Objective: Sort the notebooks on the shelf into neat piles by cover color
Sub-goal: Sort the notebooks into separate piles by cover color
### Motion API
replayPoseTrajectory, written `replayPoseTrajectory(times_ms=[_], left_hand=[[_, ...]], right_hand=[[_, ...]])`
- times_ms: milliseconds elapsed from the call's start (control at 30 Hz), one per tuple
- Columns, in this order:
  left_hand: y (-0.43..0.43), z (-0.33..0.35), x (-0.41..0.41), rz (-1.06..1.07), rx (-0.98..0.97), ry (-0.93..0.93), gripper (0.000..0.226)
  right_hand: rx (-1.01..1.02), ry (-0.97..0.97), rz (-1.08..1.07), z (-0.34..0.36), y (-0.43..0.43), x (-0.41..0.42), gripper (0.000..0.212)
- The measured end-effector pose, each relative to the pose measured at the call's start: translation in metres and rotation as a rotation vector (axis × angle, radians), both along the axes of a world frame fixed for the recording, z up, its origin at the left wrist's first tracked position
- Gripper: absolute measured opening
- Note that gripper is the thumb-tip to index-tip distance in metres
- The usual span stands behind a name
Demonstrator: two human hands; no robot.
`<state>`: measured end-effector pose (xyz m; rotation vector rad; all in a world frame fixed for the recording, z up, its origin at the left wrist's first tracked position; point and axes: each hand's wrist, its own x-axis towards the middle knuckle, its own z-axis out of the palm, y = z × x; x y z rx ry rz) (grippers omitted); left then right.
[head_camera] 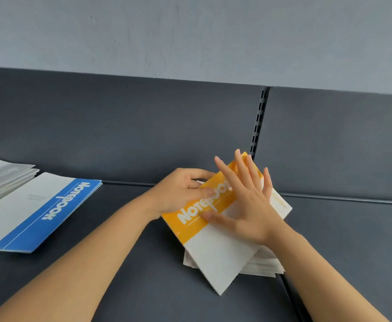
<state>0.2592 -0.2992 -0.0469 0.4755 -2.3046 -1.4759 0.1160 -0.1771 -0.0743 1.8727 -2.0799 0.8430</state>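
Observation:
A notebook with a yellow band and white lower cover (216,254) lies askew on top of an uneven stack of notebooks (263,266) on the dark shelf (129,252). My left hand (181,191) grips the yellow notebook's left spine edge, thumb on the cover. My right hand (243,201) lies flat on the cover with fingers spread and straight. At the left, a pile topped by a blue-banded notebook (39,212) lies flat. A pile of grey-covered notebooks (2,177) sits behind it at the far left edge.
The shelf's dark back panel (143,126) rises behind the piles, with a slotted upright (257,126) just behind the yellow notebook. A seam between shelf boards (290,296) runs under the right stack. A pale wall (190,36) is above.

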Motion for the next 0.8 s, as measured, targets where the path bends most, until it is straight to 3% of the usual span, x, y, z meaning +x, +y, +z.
replayPoseTrajectory(times_ms=[100, 167, 267, 433, 600, 733, 800], left_hand=[[0.001, -0.001, -0.001, -0.044, 0.002, -0.058, 0.027], [-0.002, 0.001, 0.000, -0.020, -0.007, -0.072, 0.030], [-0.010, 0.007, 0.010, -0.019, 0.031, -0.097, 0.041], [-0.027, 0.012, 0.020, 0.013, 0.321, 0.079, 0.048], [-0.028, 0.018, 0.025, -0.048, 0.309, -0.018, 0.041], [-0.027, 0.017, 0.017, 0.173, 0.336, 0.045, 0.029], [-0.026, 0.018, 0.013, 0.354, 0.257, 0.065, 0.023]], right_hand=[[0.070, 0.243, -0.042, 0.008, -0.002, -0.006, 0.087], [0.126, 0.246, -0.065, 0.012, -0.004, -0.008, 0.075], [0.116, 0.015, -0.099, 0.017, -0.002, -0.016, 0.041], [-0.241, -0.509, -0.207, 0.031, 0.014, -0.028, 0.036], [-0.266, -0.755, -0.255, 0.039, 0.013, -0.025, 0.036], [-0.176, -1.025, -0.173, 0.036, 0.009, -0.020, 0.017], [-0.147, -1.101, -0.135, 0.032, 0.003, -0.009, 0.008]])
